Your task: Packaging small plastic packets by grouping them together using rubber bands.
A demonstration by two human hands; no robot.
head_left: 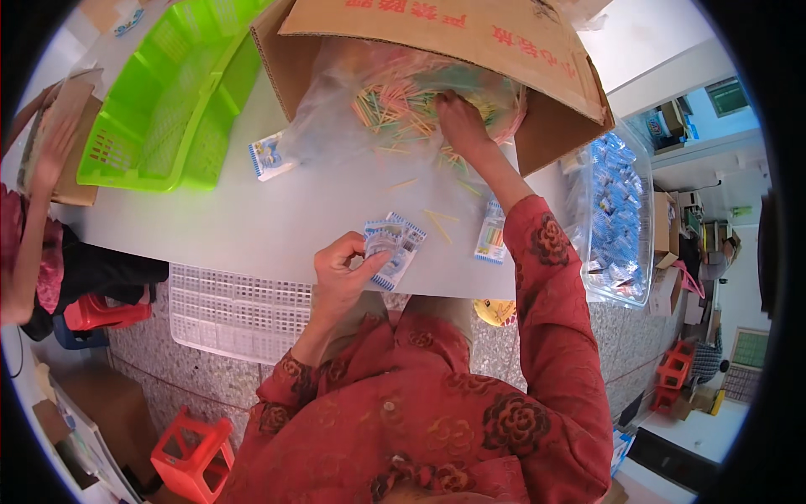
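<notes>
Between the thumb and fingers of my left hand (pixel 342 267) is a small fan of blue-and-white packets (pixel 405 245), held over the table's near edge. My right hand (pixel 462 122) reaches into a tipped cardboard box (pixel 453 32), its fingers curled in among thin colored sticks (pixel 390 105). What those fingertips grip is hidden. The sticks, yellow, green, orange and pink, lie in a clear plastic bag (pixel 323 105) spilling from the box. A few loose sticks (pixel 438 225) are on the white table. One flat packet (pixel 489 233) rests near my right forearm, another (pixel 270 157) left of the bag.
A green plastic basket (pixel 180 101) stands at the left of the table. At the right, a clear tub (pixel 621 227) is full of blue packets. Another person's arm (pixel 42 176) is at the far left. Below are a white crate (pixel 239 311) and a red stool (pixel 195 454).
</notes>
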